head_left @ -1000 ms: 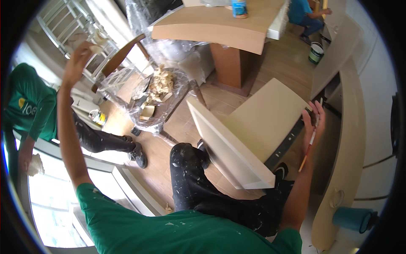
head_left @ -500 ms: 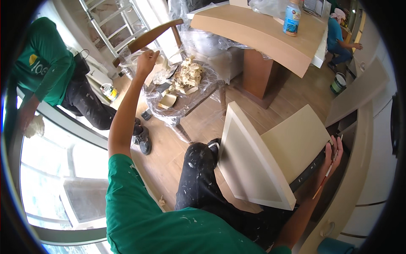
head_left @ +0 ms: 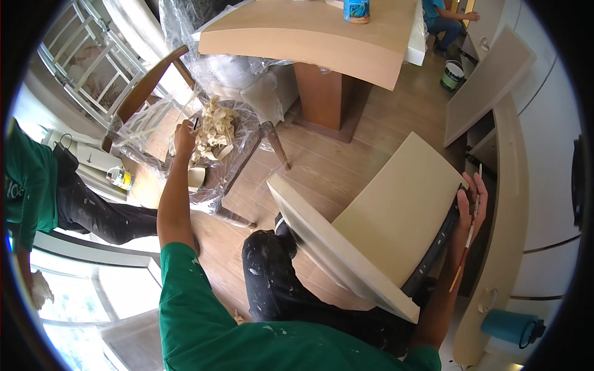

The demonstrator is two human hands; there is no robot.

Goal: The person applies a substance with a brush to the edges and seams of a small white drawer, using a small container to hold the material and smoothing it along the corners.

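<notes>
My left hand [head_left: 184, 137] is over the plastic-wrapped chair [head_left: 232, 176], its fingers closed beside a small dark tool [head_left: 197, 122]; what they grip, if anything, is hidden. Next to it lies a heap of crumpled cream masking tape [head_left: 215, 127], with a small cream tray [head_left: 196, 178] nearby. At the right, a cream drawer [head_left: 396, 198] stands tilted by my knee, its front panel [head_left: 334, 247] toward me and a black runner [head_left: 436, 250] along its side. My right hand [head_left: 471, 204] holds the drawer's far corner and keeps a thin paintbrush [head_left: 465, 256] with a red-and-white handle between the fingers.
A cardboard-covered table [head_left: 297, 34] carries a blue-labelled bottle [head_left: 357, 11]. Open cabinetry [head_left: 495, 247] runs along the right, with a teal bottle [head_left: 510, 328] near its front. One person in green [head_left: 31, 179] is at the left, another in blue [head_left: 440, 21] far right. A ladder [head_left: 93, 68] stands behind.
My left hand has come down from above the chair to beside the tape heap. The view has swung right and down. My right hand still holds the drawer and the paintbrush.
</notes>
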